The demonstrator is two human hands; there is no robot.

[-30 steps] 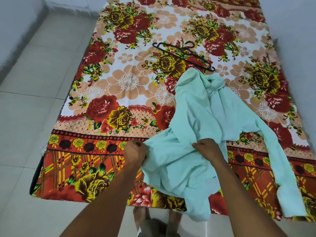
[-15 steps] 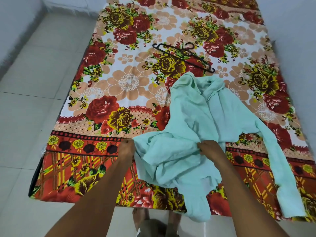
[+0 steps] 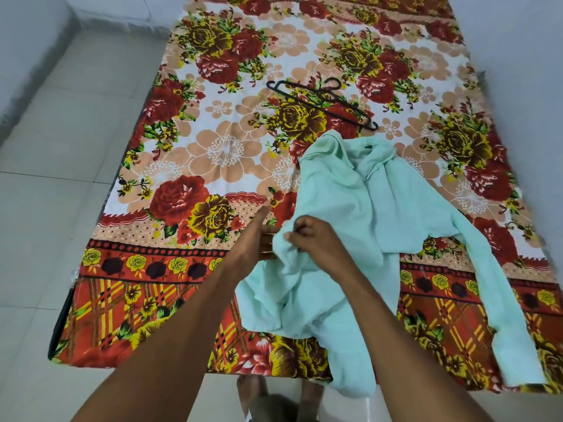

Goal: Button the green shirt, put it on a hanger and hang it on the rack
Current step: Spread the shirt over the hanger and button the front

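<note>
The pale green shirt (image 3: 350,205) lies crumpled on the floral bedsheet, collar toward the far side, one long sleeve (image 3: 499,300) stretched to the right and down. My right hand (image 3: 310,239) pinches a fold of the fabric near the shirt's left edge. Close beside it, my left hand (image 3: 259,239) holds the same edge, thumb raised, its fingertips hidden under the cloth. A black plastic hanger (image 3: 323,100) lies flat on the sheet just beyond the collar, untouched. No rack is in view.
The mattress with its red and yellow floral sheet (image 3: 213,153) sits low on a pale tiled floor (image 3: 61,178). A white wall (image 3: 524,56) runs along its right side. Bare feet (image 3: 253,394) stand at the mattress's near edge.
Both hands have come together near the shirt's left edge. The left hand moved right and up, bunching the fabric it had been spreading out.
</note>
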